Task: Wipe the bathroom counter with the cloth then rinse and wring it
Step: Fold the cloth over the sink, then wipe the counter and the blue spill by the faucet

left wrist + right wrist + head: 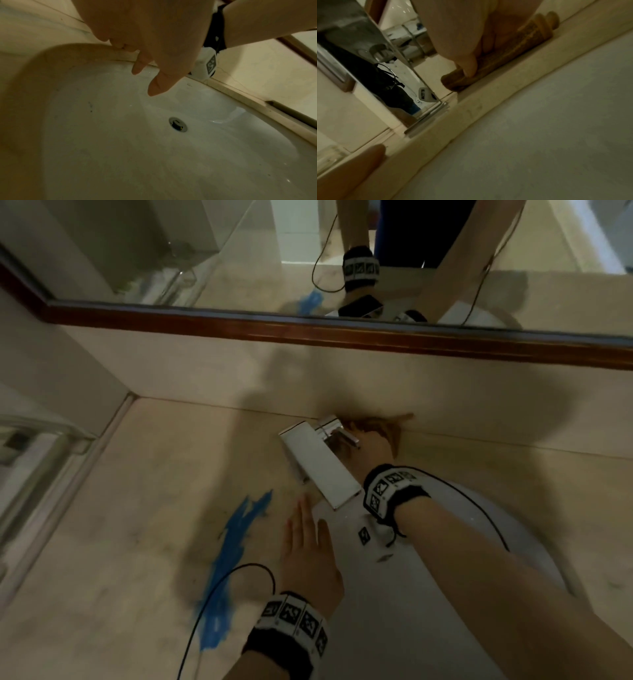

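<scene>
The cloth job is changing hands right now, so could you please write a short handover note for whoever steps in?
Right hand: presses the brown cloth onto the counter behind the tap, by the back wall.
Left hand: open, holding nothing, fingers straight, over the near-left rim of the sink.
Done: wiping is under way at the back strip.
Left: a blue smear is on the counter left of the sink. No water is seen running from the tap; rinsing and wringing the cloth are not yet done.
</scene>
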Demonstrator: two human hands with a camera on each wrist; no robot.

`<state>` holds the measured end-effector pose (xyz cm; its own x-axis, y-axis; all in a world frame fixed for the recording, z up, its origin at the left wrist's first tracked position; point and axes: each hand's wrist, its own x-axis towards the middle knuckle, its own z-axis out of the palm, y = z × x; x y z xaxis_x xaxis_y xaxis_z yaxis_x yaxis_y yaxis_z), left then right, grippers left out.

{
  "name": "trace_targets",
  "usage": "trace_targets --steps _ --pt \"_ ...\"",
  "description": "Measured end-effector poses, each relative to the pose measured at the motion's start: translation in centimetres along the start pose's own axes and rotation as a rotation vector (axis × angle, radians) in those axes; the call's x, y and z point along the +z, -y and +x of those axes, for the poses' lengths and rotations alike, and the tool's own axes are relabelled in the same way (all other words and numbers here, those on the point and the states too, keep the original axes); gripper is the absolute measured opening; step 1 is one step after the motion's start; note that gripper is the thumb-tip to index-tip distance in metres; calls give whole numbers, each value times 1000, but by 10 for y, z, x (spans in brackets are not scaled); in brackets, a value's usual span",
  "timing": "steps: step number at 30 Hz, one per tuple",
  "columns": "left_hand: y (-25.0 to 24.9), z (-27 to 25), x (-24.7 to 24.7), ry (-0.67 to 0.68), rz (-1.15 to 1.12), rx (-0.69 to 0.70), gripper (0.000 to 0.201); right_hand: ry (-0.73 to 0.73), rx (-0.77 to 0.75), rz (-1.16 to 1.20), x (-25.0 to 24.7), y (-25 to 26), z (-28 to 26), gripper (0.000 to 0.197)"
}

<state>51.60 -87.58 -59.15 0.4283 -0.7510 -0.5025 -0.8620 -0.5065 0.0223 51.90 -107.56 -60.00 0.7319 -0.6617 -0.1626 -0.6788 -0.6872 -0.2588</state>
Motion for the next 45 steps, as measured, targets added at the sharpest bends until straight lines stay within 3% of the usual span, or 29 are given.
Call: trace_targets --steps 6,11,15,19,23,27,30,34,36,40,45 --pt "-2 -17 6 -37 -45 38 72 46 -111 17 -5 1 -24 29" --pt "-6 -34 6 -1 -53 121 68 105 -55 41 -1 -4 -73 41" --pt "-10 -41 5 38 -94 123 67 235 -80 170 10 -10 -109 39" --pt "-6 -44 1 50 -171 119 63 164 105 400 10 -15 -127 37" --pt "0 -47 1 32 -304 95 57 48 175 519 -4 -8 -132 32" --pt "12 -47 -6 -22 -576 27 62 37 217 713 -18 2 -139 26" --pt "29 -43 -9 -61 -1019 -76 72 129 359 1140 -27 19 -148 23" --pt "57 -49 -18 124 -1629 -159 46 381 452 1517 -22 44 -155 21" --pt "68 -59 -23 179 -1707 -187 32 462 447 1588 -16 58 -156 22" --pt "102 -72 -24 144 -1595 -250 29 569 333 1536 -13 93 -151 26" --pt "151 -74 -41 80 -1652 -292 25 567 220 1418 -15 140 -131 41"
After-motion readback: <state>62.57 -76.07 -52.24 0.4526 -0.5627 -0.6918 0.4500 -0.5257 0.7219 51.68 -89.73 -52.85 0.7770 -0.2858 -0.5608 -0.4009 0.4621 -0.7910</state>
